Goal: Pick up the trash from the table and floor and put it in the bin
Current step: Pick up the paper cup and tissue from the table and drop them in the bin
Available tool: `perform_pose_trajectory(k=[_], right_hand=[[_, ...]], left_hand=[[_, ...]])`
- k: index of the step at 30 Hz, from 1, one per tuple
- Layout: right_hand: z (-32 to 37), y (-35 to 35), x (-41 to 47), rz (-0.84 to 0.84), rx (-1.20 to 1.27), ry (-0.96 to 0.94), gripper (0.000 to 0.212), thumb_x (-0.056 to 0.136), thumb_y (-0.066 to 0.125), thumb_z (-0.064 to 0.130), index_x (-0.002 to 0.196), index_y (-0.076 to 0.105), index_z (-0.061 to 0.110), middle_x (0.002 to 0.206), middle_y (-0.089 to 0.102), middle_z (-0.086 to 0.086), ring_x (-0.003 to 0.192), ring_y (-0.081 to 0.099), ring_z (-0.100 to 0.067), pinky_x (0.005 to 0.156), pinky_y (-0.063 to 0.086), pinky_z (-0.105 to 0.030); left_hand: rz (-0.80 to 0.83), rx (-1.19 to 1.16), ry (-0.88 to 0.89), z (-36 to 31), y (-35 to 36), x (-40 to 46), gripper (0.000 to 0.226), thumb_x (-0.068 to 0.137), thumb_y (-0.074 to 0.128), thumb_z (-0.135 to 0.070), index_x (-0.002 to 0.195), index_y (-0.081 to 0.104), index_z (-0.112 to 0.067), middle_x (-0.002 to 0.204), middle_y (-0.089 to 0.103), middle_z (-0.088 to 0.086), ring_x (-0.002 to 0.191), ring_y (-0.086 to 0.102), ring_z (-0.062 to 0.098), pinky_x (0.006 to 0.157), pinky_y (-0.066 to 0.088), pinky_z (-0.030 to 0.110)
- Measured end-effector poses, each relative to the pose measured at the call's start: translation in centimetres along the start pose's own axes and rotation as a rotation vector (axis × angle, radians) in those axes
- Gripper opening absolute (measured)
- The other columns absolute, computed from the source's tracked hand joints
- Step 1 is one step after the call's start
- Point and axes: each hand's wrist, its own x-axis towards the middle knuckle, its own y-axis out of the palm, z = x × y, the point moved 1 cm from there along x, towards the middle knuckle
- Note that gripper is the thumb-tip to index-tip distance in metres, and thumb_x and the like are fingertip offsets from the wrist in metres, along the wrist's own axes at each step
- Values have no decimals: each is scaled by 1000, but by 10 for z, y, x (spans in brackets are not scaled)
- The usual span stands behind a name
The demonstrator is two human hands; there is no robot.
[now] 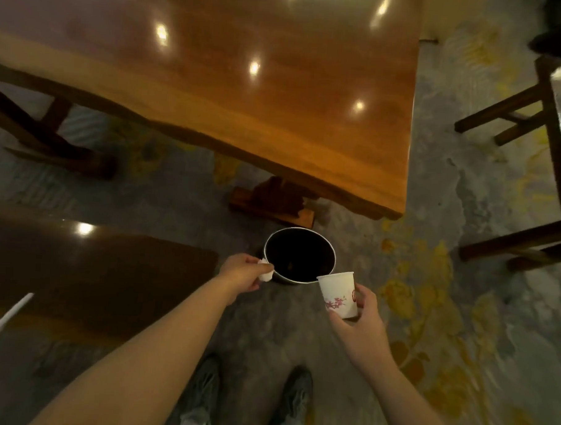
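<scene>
A round metal bin (pixel 330 246) with a dark inside stands on the carpet near the table's corner. My left hand (pixel 242 271) is closed around a crumpled white tissue (pixel 266 274), held at the bin's left rim. In my right hand (pixel 363 318) is a white paper cup (pixel 338 295) with pink flowers printed on it, upright, its mouth just beside the bin's near right rim. The polished wooden table (pixel 278 93) fills the upper part of the view, with nothing lying on the part that shows.
A dark wooden bench (pixel 93 268) lies to the left of my arm. Dark chair legs (pixel 539 143) stand at the right. The table's foot (pixel 273 202) sits just behind the bin. My two shoes (pixel 248 400) are on the patterned carpet below.
</scene>
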Motion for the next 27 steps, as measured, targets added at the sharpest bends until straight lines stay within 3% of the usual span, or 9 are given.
perform_pose_trajectory(k=[2,8,13,21,27], right_hand=[[-15,4,6,0,15,40,73,83,81,26,141,38,32,112,57,22,87,66,6,59,50,-11],[-44,9,25,-19,40,123,70,83,79,24,140,39,28,116,59,12,83,68,-7,56,53,-18],[-50,12,44,1,76,209,71,84,78,25,142,37,25,104,54,21,88,66,-12,67,61,-33],[-61,34,108,19,261,439,70,84,77,23,142,40,16,120,62,-10,90,68,-28,74,60,-50],[-54,57,156,-1,304,446,75,78,81,34,140,43,17,118,65,-18,77,66,-29,72,59,-50]], left_hand=[[6,-63,-13,2,15,19,30,80,82,-24,103,67,-13,105,71,11,90,67,18,69,57,29],[57,-148,-62,-18,41,50,43,75,84,-40,106,68,-14,99,72,5,73,66,15,58,54,27],[22,-177,-121,-16,33,59,45,80,77,-45,112,67,-15,99,71,2,76,65,16,64,52,31],[-104,-188,-152,25,-11,63,30,90,68,-36,115,65,-18,94,70,0,75,64,15,68,51,31],[-124,-150,-123,31,-30,64,20,91,68,-35,107,65,-22,98,70,0,82,66,15,77,54,32]])
